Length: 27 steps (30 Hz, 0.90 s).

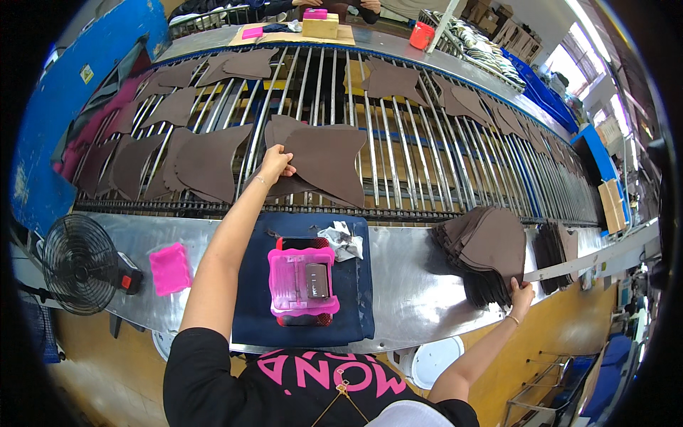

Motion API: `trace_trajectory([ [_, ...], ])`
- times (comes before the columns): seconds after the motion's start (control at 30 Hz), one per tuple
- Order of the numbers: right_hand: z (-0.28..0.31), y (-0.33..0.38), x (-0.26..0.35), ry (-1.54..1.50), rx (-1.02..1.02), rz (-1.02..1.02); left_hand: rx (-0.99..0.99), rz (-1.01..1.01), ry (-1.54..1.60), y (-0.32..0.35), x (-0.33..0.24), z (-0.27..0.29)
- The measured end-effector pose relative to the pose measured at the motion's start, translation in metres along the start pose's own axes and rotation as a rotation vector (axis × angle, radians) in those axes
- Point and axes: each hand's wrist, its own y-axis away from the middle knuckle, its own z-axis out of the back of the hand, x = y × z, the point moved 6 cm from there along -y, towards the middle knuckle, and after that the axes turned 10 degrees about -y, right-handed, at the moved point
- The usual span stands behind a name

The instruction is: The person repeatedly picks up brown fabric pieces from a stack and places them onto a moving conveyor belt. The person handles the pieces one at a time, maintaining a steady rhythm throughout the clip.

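My left hand [276,165] reaches out over the roller conveyor, its fingers closed on the left edge of a dark brown cut sheet [331,156], with other sheets partly under it. At the right, my right hand [521,295] pinches the near lower corner of a fanned stack of brown cut pieces [491,242] on the metal table. Whether it grips one piece or several I cannot tell. Between my arms a pink tray with a dark roller [317,280] sits on a dark blue pad [249,313], a crumpled white cloth [341,240] beside it.
A black fan [78,263] and a pink pad [170,269] are at the left of the metal table [405,285]. More brown pieces [206,160] lie along the metal conveyor rods [398,156]. A second dark stack [555,252] stands far right, by a pale bar. Another person's hands show across the conveyor.
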Motion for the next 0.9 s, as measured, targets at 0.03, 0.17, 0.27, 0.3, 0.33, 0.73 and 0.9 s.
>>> trace_trajectory([
  [0.03, -0.002, 0.000, 0.003, -0.066, 0.054, -0.040, -0.029, -0.039, -0.135, 0.005, -0.004, 0.008],
  [0.17, 0.010, -0.001, 0.005, -0.074, 0.087, -0.047, -0.076, -0.174, -0.415, 0.039, -0.032, 0.030],
  [0.27, 0.016, 0.012, 0.048, 0.114, 0.146, -0.061, -0.014, -0.251, -0.403, 0.065, -0.037, 0.050],
  [0.3, 0.024, 0.009, 0.045, 0.204, 0.155, 0.037, 0.049, -0.276, -0.399, 0.076, -0.045, 0.045],
  [0.33, 0.026, 0.006, 0.038, 0.264, 0.083, 0.120, 0.105, -0.299, -0.401, 0.086, -0.052, 0.045],
  [0.73, 0.148, 0.082, 0.193, -0.329, -0.054, 0.503, 0.447, -0.422, -0.255, 0.187, -0.108, 0.016],
  [0.9, 0.156, 0.137, 0.262, -1.216, 0.122, 0.452, 0.216, -0.975, -0.338, 0.246, -0.138, -0.009],
])
